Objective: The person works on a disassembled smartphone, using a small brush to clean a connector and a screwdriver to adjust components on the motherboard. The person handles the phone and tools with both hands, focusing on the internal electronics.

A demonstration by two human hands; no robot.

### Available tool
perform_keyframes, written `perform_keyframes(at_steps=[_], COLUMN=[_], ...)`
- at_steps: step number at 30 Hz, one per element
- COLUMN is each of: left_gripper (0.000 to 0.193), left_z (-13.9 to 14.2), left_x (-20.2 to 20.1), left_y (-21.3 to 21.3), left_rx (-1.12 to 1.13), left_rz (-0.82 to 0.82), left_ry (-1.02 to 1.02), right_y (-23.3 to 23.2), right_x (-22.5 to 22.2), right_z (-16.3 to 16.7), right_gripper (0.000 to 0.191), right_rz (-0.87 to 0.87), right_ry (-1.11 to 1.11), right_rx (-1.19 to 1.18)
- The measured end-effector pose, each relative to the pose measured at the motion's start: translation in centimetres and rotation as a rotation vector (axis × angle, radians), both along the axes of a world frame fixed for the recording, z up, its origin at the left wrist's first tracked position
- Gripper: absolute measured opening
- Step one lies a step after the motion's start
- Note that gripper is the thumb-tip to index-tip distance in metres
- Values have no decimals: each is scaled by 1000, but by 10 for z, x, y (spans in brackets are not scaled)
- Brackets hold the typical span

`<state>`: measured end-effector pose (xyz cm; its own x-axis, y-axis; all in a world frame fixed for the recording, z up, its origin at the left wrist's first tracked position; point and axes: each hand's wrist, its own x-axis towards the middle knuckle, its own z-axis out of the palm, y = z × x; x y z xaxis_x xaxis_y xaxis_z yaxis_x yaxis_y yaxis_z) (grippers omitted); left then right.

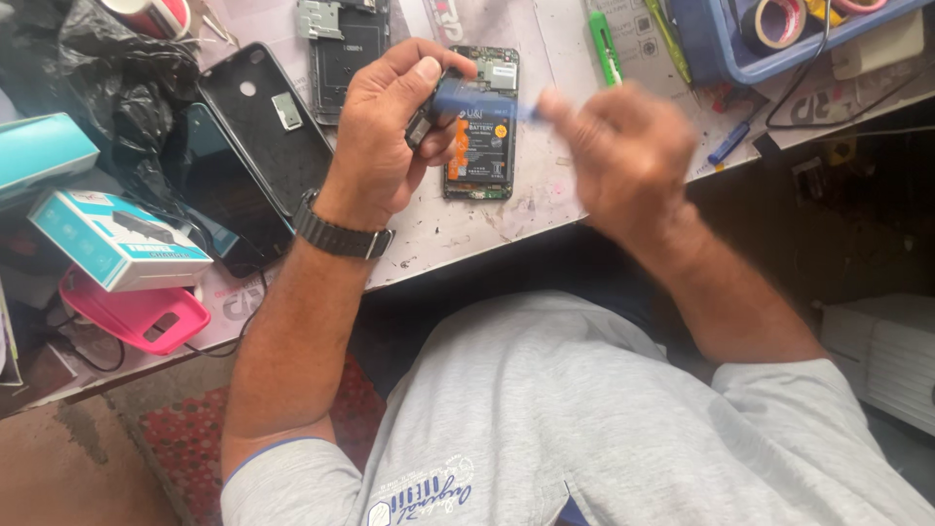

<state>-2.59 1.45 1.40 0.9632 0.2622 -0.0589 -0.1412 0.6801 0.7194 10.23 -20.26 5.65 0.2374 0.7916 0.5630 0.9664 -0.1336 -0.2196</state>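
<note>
My left hand [390, 131], with a dark wristwatch [341, 237], grips a small dark part with a blue piece [467, 95] above an opened phone [484, 127] whose battery and circuit board show. My right hand [623, 151] is blurred and pinches a thin blue strip or tool [521, 112] that reaches the piece in my left hand. The opened phone lies flat on the worn white worktable [487, 229].
Black phone back covers [263, 122], a dark phone [219, 190], another stripped phone frame [346, 44], a teal-and-white box [117, 239] and a pink case [136, 317] lie left. A green tool [605, 47] and a blue tray [721, 49] with tape rolls sit at the back right.
</note>
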Motion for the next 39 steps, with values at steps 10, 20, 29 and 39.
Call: perform_keyframes(at_steps=[10,20,29,39], left_gripper=[23,24,23,24], left_z=[-4,-1,-1,12], left_x=[0,-2,-1,-10], left_y=[-3,2,7,12], left_rx=[61,-5,34,28], left_rz=[31,-2,56,142], left_ry=[-32,-48,-30,-30], right_y=[-1,-14,18,53], right_x=[-4,19,20,27], right_z=[-2,-5,-11,-6], right_gripper=[38,33,34,31], right_rz=[25,6,95,281], right_ry=[37,80,130,6], right_rx=[3,75,82,174])
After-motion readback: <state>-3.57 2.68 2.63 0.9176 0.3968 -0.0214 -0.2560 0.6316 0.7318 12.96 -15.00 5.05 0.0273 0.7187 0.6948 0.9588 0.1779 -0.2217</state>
